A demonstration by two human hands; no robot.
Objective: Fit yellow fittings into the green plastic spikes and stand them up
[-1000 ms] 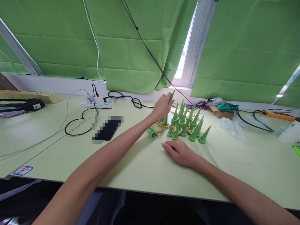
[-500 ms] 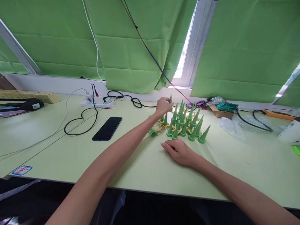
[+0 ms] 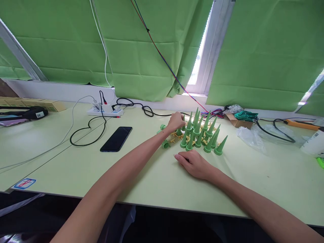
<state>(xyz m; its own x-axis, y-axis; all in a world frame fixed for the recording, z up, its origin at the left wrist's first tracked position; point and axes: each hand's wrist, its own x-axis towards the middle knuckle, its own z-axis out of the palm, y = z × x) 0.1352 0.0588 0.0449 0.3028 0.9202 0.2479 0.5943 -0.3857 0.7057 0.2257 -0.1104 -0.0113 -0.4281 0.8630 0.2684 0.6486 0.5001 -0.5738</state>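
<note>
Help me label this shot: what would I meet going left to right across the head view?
Pale yellow boxes, black phone, left hand, rightmost green cone, dark green wrapping, white bottle.

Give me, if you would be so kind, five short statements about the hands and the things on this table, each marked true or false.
1. The left hand reaches farther across the table than the right hand. True.
2. The right hand is raised high above the green cones. False: it is low at the table, on the near side of the cones.
3. A dark phone lies to the left of the green cones. True.
4. The left hand is touching the phone. False: it is beside the green cones, well apart from the phone.
5. Crumpled clear plastic lies to the right of the green cones. True.
</note>
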